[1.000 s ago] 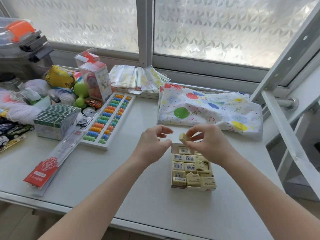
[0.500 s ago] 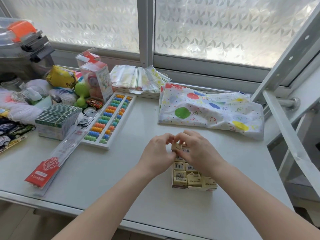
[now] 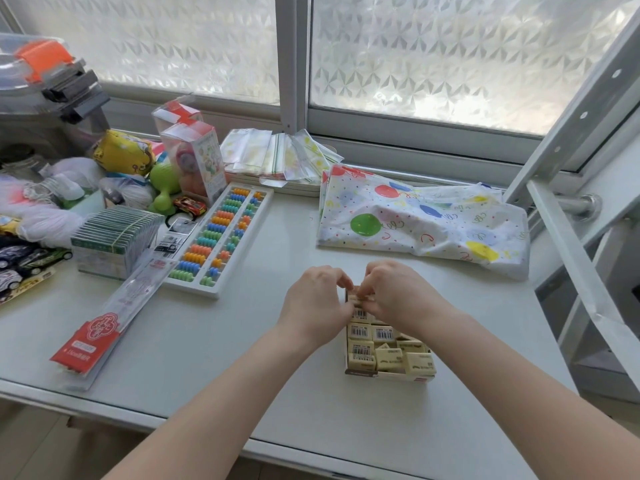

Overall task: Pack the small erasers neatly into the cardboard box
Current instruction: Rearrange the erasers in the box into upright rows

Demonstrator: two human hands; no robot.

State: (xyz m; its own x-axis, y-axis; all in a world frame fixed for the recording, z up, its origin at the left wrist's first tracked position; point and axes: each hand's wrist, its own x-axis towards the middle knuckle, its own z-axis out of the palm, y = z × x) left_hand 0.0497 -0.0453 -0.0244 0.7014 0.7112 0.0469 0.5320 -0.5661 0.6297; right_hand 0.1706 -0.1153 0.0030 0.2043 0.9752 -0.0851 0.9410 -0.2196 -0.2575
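Note:
A small open cardboard box (image 3: 388, 375) lies on the white table, filled with several cream erasers (image 3: 377, 344) in barcoded wrappers. Those on the left lie in tidy rows; those on the right sit tilted and loose. Both hands are over the box's far end. My right hand (image 3: 394, 292) pinches one cream eraser (image 3: 356, 298) at the far left corner, low in the box. My left hand (image 3: 317, 299) touches the same eraser with its fingertips from the left. The hands hide the far rows.
A colourful abacus (image 3: 221, 233) lies left of the box. A long red-labelled ruler pack (image 3: 114, 310) and a green stack of packets (image 3: 114, 237) lie further left, among toys. A balloon-print bag (image 3: 422, 220) lies behind the box. A grey metal frame (image 3: 575, 237) slants at the right.
My right hand has brought the eraser down from above the box into its far left corner. My left hand has closed in beside it, and both now press there.

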